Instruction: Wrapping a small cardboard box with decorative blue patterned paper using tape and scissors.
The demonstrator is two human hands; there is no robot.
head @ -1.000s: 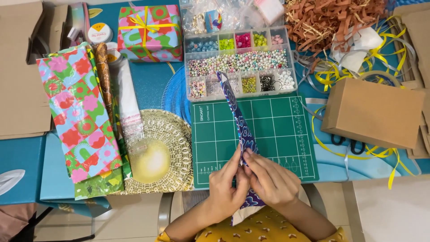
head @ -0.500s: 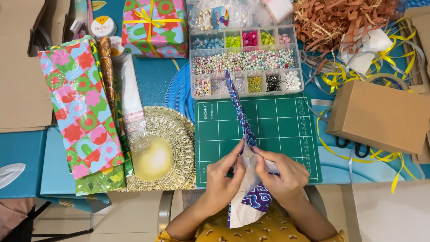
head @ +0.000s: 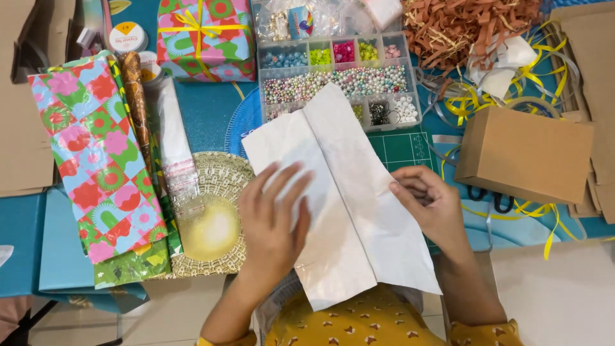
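Note:
A sheet of wrapping paper [head: 349, 198] lies unfolded with its white underside up, a crease running down its middle, over the green cutting mat [head: 410, 148]. My left hand [head: 274, 221] presses flat on the sheet's left half with fingers spread. My right hand [head: 430, 208] pinches the sheet's right edge with curled fingers. The lower end of the sheet hangs over the table edge toward my yellow shirt [head: 359, 323].
A clear bead organizer [head: 336, 80] stands behind the sheet. A wrapped gift box [head: 205, 38] is at the back, folded floral wrapping paper [head: 96, 160] at left, a gold woven plate [head: 211, 224] beside my left hand. A brown cardboard box [head: 528, 154], yellow ribbon [head: 474, 106] and brown shredded paper [head: 467, 25] are at right.
The paper, earlier folded into a narrow blue patterned strip held by both hands, is now spread open, white side up. My left hand moved onto it, flat.

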